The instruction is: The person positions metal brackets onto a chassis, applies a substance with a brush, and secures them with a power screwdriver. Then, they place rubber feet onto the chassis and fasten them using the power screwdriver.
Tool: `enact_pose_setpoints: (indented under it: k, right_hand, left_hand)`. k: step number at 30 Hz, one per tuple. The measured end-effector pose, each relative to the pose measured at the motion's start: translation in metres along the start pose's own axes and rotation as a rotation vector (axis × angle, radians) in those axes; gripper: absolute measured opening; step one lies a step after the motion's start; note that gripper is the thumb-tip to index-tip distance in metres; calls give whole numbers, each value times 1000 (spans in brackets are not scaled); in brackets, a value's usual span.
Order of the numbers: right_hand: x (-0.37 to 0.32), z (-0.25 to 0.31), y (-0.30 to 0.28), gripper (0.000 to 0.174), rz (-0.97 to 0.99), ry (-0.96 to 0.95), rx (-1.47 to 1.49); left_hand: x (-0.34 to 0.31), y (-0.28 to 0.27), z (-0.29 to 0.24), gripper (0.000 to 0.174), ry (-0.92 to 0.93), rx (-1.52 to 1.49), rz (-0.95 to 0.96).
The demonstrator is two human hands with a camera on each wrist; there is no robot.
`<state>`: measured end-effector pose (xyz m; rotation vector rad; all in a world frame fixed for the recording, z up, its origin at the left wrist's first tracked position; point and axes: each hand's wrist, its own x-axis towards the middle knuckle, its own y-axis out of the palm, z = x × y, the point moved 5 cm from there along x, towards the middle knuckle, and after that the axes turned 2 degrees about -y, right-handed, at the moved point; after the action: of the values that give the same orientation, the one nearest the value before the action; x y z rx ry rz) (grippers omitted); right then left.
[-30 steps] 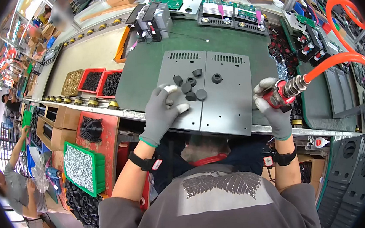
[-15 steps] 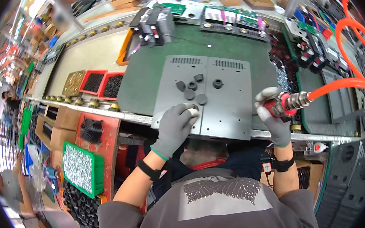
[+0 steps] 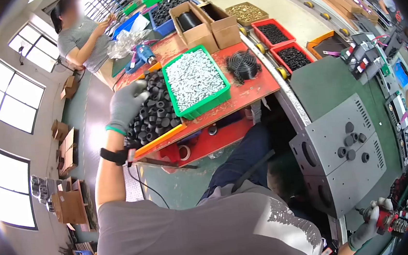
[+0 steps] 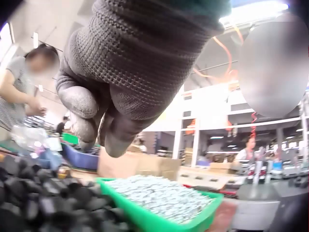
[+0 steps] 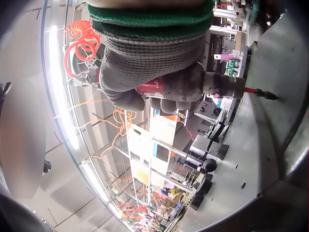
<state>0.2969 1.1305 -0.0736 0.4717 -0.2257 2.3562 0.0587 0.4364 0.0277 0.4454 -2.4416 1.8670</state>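
My gloved left hand [image 3: 128, 105] hangs over a heap of black rubber feet [image 3: 158, 113] in a bin with orange edges. Its fingers point down, loosely bent, with nothing visible between them in the left wrist view. My right hand [image 3: 367, 232] grips a red air screwdriver [image 5: 150, 88], its bit [image 5: 264, 93] pointing away from the fist. That tool is beside a grey perforated metal casing [image 3: 318, 129] on the green bench. Several loose rubber feet [image 3: 350, 140] lie on top of the casing.
A green bin [image 3: 205, 105] of small pale parts stands beside the rubber feet on the red table [image 3: 254, 88]. Red trays [image 3: 291, 42] of black parts sit by the conveyor rollers. Behind the table stands another person [image 3: 82, 43]. Cardboard boxes [image 3: 224, 31] are at its far end.
The head view has swung left. My left hand has left the loose rubber feet on the casing and moved over the bin. The right hand still holds the screwdriver.
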Motion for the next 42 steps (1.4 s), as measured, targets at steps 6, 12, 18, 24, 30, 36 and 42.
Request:
enact_pose_setpoints:
  k: [6,12,18,24,30,36,42]
  right_hand:
    - [-3,-5,0,36,39,-24,-66]
    - [1,-3,10,29,28,39,-158]
    - [-4,13,21,36,-96,-34,-87]
    - [4,43,28,39,-41,3,-9]
    - [-14,48,9,41,-45,-54,128]
    - [-11,23,16,40,10,3,86]
    - [-8,13,13,39,14,11,53]
  left_hand:
    - [-38,32,71,39,-185,-18,52]
    - [-43,39,52,22,-92,-68,-104]
    - [-38,87,-174,27,288,-731,385]
    - [-77,229,-377,27,507,-911,1087]
    - [-74,226,-390,26,703,-856,405]
    - [12,101,-216,28,398,-682,284]
    - [73,71,-66,55,362,38,137]
